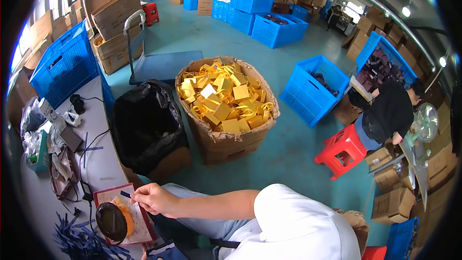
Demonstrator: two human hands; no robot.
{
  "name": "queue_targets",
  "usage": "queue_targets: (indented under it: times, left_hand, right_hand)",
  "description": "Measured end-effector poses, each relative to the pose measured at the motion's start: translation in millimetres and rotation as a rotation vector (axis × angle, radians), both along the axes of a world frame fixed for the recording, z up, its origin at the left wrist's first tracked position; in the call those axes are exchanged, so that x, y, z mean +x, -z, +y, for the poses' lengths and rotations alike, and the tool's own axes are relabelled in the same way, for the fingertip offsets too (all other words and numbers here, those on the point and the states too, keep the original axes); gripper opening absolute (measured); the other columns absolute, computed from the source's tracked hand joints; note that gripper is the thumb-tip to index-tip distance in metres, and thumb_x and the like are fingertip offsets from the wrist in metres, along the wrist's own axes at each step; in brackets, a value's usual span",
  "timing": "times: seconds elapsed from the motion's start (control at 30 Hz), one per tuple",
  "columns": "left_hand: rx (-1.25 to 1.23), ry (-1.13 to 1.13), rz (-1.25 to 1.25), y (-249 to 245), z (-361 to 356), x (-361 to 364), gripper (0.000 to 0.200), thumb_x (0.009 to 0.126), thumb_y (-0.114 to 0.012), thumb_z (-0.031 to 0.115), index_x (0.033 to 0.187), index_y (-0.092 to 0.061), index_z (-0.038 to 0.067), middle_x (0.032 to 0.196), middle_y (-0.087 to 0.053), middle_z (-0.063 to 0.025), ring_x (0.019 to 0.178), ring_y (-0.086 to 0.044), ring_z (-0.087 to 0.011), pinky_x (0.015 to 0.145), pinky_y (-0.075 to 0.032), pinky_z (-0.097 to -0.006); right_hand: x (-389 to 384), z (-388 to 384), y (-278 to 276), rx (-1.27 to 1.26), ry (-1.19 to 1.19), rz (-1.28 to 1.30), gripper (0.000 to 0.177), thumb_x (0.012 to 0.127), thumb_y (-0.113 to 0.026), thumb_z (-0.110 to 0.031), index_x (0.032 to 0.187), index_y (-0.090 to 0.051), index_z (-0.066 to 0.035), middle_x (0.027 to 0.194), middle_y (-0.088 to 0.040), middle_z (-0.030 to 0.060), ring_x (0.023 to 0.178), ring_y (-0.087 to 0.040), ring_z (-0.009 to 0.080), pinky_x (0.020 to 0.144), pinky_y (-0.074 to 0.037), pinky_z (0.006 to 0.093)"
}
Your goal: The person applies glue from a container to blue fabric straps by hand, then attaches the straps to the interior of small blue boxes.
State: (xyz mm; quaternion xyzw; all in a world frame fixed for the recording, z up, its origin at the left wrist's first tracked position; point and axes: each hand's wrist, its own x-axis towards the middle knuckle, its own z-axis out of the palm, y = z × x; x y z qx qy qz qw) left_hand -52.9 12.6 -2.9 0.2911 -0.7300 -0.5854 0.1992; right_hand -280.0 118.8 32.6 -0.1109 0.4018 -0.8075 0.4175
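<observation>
My white sleeve (pixel 296 221) is the nearest thing, and from it my bare forearm (pixel 216 210) goes to the left, over my leg in pale blue trousers (pixel 190 192). The fingers of my right hand (pixel 156 201) are brought together at the tips — they pinch one short dark-blue strip (pixel 125 194), of which the free end points to the left, over the upper part of a red-edged board (pixel 143 225). On this board is a round dark piece (pixel 110 221), with something orange (pixel 129 220) showing along its side.

Of my left hand (pixel 144 251) I see only a little, at the bottom edge. It is just beside a flat dark-blue piece (pixel 167 252), but how far its fingers are open, or whether they grip this piece — I cannot tell.

The board lies on the worktop (pixel 100 168), near a loose heap of blue strips (pixel 82 240), and a black cable (pixel 90 214) runs past it. Beside the worktop stands a black bag (pixel 127 130), opened wide, and next to it a big carton (pixel 226 147) full of yellow boxes (pixel 224 110). At the right, another person (pixel 387 110) sits on a red stool (pixel 340 151).
</observation>
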Motion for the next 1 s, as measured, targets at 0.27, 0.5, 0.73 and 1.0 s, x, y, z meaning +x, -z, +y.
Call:
queue_targets:
  times: [0.27,0.5,0.73,1.0]
  left_hand:
    - [0.025,0.028,-0.044,-2,2,-5,0.041,0.074,-0.066,0.006,0.111,-0.053,-0.005,0.098,-0.057,-0.0116,0.087,-0.053,-0.0233,0.081,-0.043,-0.0332]
    - [0.205,0.164,0.059,4,2,-15,0.047,0.062,-0.065,0.007,0.106,-0.053,-0.002,0.11,-0.057,-0.0118,0.099,-0.054,-0.0175,0.087,-0.041,-0.0285]
    - [0.378,0.222,0.089,15,-5,5,0.048,0.065,-0.076,0.003,0.106,-0.051,0.0,0.094,-0.059,-0.0062,0.088,-0.058,-0.014,0.082,-0.046,-0.0272]
    - [0.339,0.25,0.147,11,-10,3,0.047,0.065,-0.077,0.005,0.105,-0.052,-0.002,0.092,-0.06,-0.0081,0.084,-0.061,-0.014,0.079,-0.048,-0.0265]
  right_hand:
    - [-1,-6,2,0.029,0.076,0.122,0.021,0.093,-0.048,-0.017,0.082,-0.057,-0.002,0.052,-0.043,-0.0019,0.041,-0.033,0.0045,0.038,-0.025,0.0186]
    - [-4,0,-4,0.213,0.118,0.189,0.016,0.086,-0.059,-0.017,0.086,-0.063,-0.001,0.054,-0.047,-0.0036,0.043,-0.036,0.0029,0.037,-0.026,0.0187]
    - [1,-16,-7,0.327,0.029,0.213,0.018,0.085,-0.062,-0.018,0.077,-0.062,-0.002,0.051,-0.041,-0.007,0.041,-0.029,0.0009,0.039,-0.02,0.0186]
    - [6,-46,-4,0.339,0.033,0.235,0.019,0.084,-0.062,-0.016,0.073,-0.062,0.0,0.049,-0.041,-0.007,0.041,-0.029,-0.0001,0.038,-0.018,0.0197]
